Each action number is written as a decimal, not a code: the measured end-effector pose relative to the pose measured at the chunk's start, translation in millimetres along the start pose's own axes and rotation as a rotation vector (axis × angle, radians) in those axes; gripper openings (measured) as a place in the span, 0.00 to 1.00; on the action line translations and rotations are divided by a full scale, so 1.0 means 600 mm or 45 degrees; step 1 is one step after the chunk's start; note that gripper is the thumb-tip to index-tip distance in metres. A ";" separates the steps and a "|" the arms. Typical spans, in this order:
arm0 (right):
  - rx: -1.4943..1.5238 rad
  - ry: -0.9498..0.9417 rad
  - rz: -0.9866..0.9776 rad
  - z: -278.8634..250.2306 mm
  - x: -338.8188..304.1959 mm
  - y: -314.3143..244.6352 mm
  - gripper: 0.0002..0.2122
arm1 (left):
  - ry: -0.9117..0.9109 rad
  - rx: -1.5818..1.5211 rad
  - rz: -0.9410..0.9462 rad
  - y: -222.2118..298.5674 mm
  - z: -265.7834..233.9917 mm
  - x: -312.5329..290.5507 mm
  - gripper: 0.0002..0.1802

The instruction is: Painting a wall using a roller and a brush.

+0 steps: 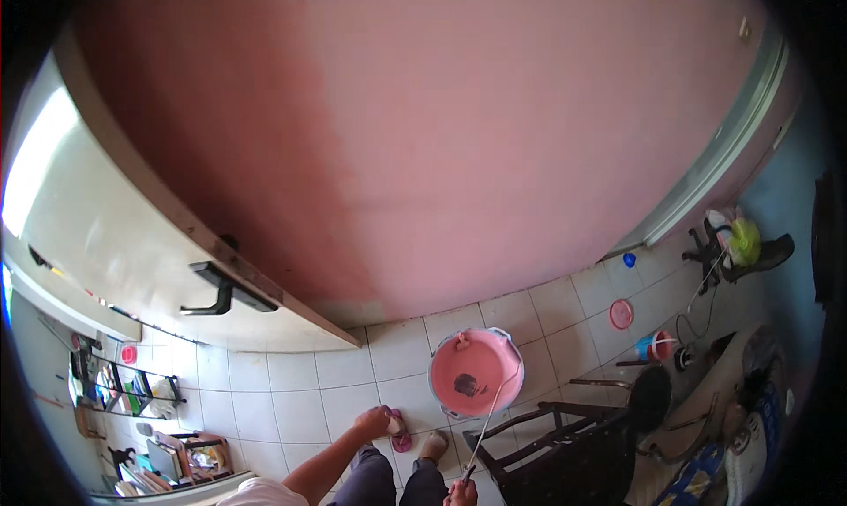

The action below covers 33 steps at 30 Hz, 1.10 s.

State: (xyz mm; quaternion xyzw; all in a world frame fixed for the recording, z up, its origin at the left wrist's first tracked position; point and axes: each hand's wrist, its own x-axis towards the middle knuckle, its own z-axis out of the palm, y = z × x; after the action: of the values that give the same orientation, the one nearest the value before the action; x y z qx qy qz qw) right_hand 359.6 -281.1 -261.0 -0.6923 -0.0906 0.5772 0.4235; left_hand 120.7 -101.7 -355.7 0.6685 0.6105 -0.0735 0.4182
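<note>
My right hand (460, 492), at the lower edge, is closed round the handle of a long thin metal rod (490, 418) that looks like a paint roller's frame. The rod slants up across the right rim of a pink paint bucket (445, 362) on the floor. I cannot make out a roller sleeve at its far end. Inside the bucket is pink paint with a dark grey patch. My left hand (374, 419) hangs left of the bucket, above my foot; its fingers look curled and I see nothing in them. Ahead stands a pink wall (494, 153), deeper pink at its left.
An open white door (132, 215) with a dark handle stands left. Right of the bucket are a dark chair (565, 453), a round pink lid (621, 314) and a small blue-and-pink tub (655, 345). A shelf (132, 391) and stacked books (163, 462) lie at lower left.
</note>
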 end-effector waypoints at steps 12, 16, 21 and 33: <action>-0.059 -0.674 0.008 0.052 0.042 -0.076 0.09 | 0.231 -1.216 -0.105 -0.046 0.005 0.005 0.13; -0.252 -0.601 0.183 0.137 0.063 -0.044 0.09 | 0.261 -1.357 -0.154 -0.075 -0.001 0.057 0.13; -0.294 -0.362 0.263 0.225 0.126 0.023 0.12 | 0.134 -1.247 -0.332 -0.132 -0.013 0.132 0.14; 0.266 -0.724 0.447 0.239 0.371 0.204 0.14 | 1.473 -1.137 -0.341 -0.383 -0.100 0.345 0.51</action>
State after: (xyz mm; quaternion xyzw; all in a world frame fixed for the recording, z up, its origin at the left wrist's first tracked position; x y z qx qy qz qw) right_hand 260.2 -151.7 -503.1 -0.4618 -0.0248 0.8170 0.3443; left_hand -54.9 71.6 -551.3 0.2867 0.7812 0.4953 0.2492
